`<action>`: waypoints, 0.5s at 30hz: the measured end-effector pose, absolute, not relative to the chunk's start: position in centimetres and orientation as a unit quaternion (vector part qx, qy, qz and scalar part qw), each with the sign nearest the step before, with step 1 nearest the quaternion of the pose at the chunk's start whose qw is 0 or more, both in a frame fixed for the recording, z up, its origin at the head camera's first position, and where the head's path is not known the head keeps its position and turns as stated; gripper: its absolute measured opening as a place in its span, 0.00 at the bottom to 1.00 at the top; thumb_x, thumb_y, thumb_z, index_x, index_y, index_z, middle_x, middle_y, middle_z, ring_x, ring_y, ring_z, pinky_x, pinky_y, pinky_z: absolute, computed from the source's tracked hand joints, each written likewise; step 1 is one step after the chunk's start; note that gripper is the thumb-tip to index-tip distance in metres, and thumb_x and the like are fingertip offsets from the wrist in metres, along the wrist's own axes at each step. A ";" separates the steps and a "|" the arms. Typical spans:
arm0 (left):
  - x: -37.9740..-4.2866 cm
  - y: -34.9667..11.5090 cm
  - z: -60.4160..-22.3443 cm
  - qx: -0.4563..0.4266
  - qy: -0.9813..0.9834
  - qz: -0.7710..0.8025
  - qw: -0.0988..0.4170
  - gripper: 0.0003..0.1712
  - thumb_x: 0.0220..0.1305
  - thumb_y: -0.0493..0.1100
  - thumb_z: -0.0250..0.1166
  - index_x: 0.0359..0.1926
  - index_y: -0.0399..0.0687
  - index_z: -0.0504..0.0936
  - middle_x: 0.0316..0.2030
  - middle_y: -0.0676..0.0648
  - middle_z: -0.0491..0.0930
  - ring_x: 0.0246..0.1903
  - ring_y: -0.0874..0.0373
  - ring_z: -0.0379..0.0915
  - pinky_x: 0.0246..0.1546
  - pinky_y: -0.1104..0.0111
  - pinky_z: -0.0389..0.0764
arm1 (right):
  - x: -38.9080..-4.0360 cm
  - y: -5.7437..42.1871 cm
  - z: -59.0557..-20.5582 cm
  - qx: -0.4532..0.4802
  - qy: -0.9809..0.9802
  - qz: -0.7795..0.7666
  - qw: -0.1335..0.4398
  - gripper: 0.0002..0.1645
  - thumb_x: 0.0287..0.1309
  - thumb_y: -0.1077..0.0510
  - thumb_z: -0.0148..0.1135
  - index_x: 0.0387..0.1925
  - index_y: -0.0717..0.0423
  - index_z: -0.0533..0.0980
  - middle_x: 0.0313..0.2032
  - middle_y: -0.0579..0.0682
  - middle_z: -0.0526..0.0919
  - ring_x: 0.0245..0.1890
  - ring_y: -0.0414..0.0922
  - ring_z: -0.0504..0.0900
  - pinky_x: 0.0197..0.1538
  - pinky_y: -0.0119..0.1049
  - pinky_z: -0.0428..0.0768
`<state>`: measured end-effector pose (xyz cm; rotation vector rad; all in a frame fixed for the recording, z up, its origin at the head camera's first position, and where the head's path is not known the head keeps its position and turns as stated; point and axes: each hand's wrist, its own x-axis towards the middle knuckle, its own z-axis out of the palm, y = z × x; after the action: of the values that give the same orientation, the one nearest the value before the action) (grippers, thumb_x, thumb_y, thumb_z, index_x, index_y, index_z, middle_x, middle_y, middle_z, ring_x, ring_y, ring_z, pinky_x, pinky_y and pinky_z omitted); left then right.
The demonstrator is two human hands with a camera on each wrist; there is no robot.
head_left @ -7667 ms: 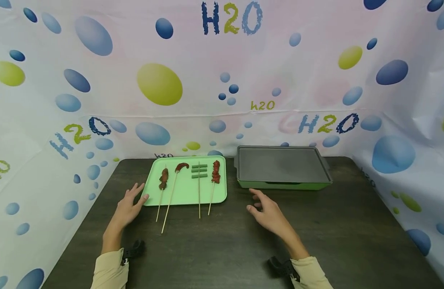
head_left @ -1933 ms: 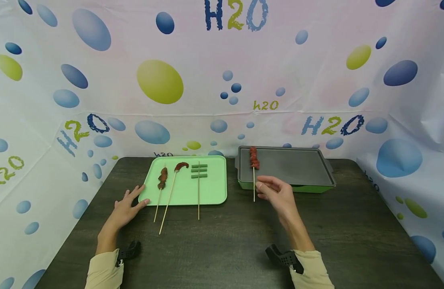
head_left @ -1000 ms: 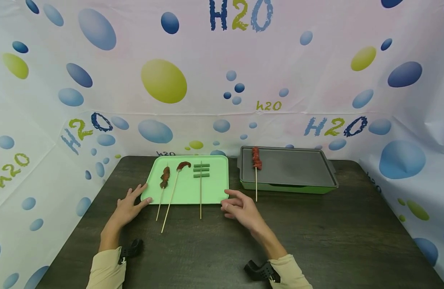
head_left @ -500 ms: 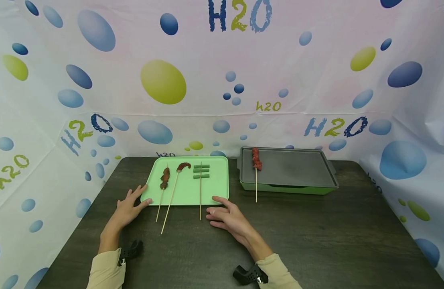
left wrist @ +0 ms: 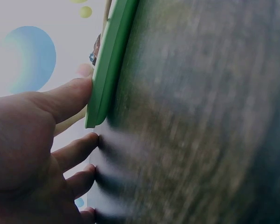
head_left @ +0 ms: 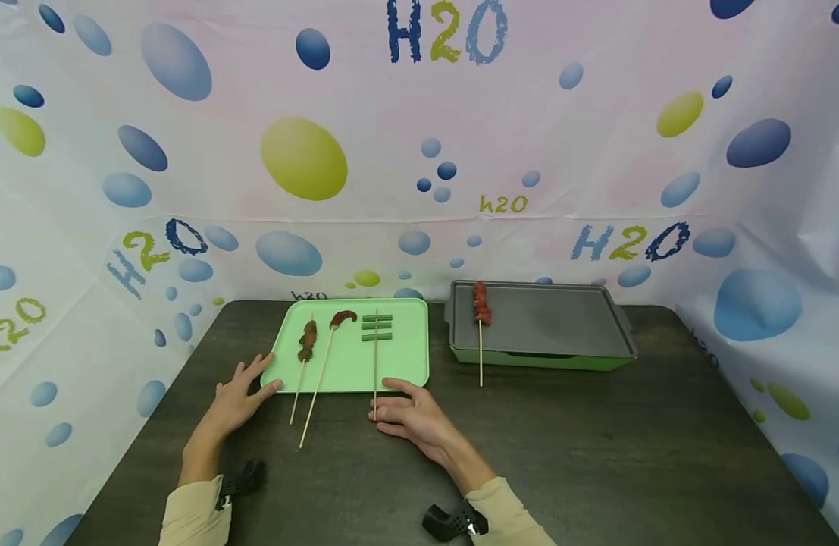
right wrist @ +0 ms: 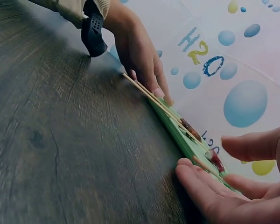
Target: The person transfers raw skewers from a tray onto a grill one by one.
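On the light green tray (head_left: 351,371) lie three skewers with their stick ends past the front rim. The brown meat skewer (head_left: 308,337) is leftmost, then a curled dark red tentacle-like skewer (head_left: 340,318). A green-bean-like skewer (head_left: 376,326) is rightmost there. My left hand (head_left: 235,398) rests at the tray's front left corner, fingers spread, thumb at the rim. At the green skewer's stick end is my right hand (head_left: 419,421); its thumb stands apart from the fingers in the right wrist view. A red meat skewer (head_left: 482,303) lies on the dark grill plate (head_left: 549,318).
The grill plate sits on a green base (head_left: 549,362) at the back right of the dark wooden table (head_left: 596,447). A patterned sheet (head_left: 419,136) hangs right behind the table. Black wrist cameras (head_left: 453,523) project from both cuffs.
The red meat skewer has gone from the tray to the grill plate, carried by my right hand, which let it go. That hand has since moved left to the green skewer's stick.
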<state>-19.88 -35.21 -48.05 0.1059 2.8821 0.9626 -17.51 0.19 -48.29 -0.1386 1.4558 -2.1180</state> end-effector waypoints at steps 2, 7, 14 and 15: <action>-19.7 -35.4 -48.1 0.032 0.948 0.312 0.053 0.44 0.76 0.56 0.60 0.79 0.35 0.54 0.76 0.22 0.45 0.73 0.18 0.31 0.60 0.20 0.33 | -17.5 -0.3 -48.3 -0.052 0.543 -0.790 0.279 0.40 0.68 0.72 0.60 0.77 0.68 0.56 0.62 0.72 0.76 0.60 0.60 0.81 0.61 0.47 0.80; -19.4 -35.5 -48.2 0.027 0.949 0.308 0.058 0.45 0.76 0.56 0.60 0.79 0.35 0.55 0.76 0.22 0.45 0.73 0.19 0.31 0.60 0.20 0.33 | -17.8 -1.0 -48.5 -0.048 0.535 -0.802 0.262 0.37 0.67 0.74 0.58 0.74 0.73 0.58 0.59 0.73 0.78 0.57 0.61 0.83 0.59 0.45 0.81; -19.9 -35.2 -48.1 0.031 0.948 0.313 0.054 0.45 0.76 0.56 0.60 0.79 0.36 0.54 0.76 0.23 0.46 0.74 0.20 0.31 0.60 0.20 0.31 | -18.3 -0.9 -48.9 -0.034 0.534 -0.815 0.223 0.32 0.64 0.75 0.62 0.68 0.76 0.67 0.51 0.72 0.83 0.48 0.54 0.89 0.53 0.42 0.84; -19.9 -35.2 -48.1 0.032 0.948 0.313 0.053 0.45 0.76 0.56 0.60 0.79 0.36 0.55 0.76 0.23 0.46 0.74 0.20 0.31 0.60 0.20 0.31 | -18.3 -0.9 -48.9 -0.034 0.536 -0.815 0.217 0.31 0.63 0.75 0.62 0.67 0.76 0.68 0.51 0.72 0.84 0.47 0.54 0.89 0.53 0.42 0.84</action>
<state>-19.93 -35.16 -48.05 0.0974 2.8810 0.9510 -18.28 -0.88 -48.87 -0.0945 1.4861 -2.2581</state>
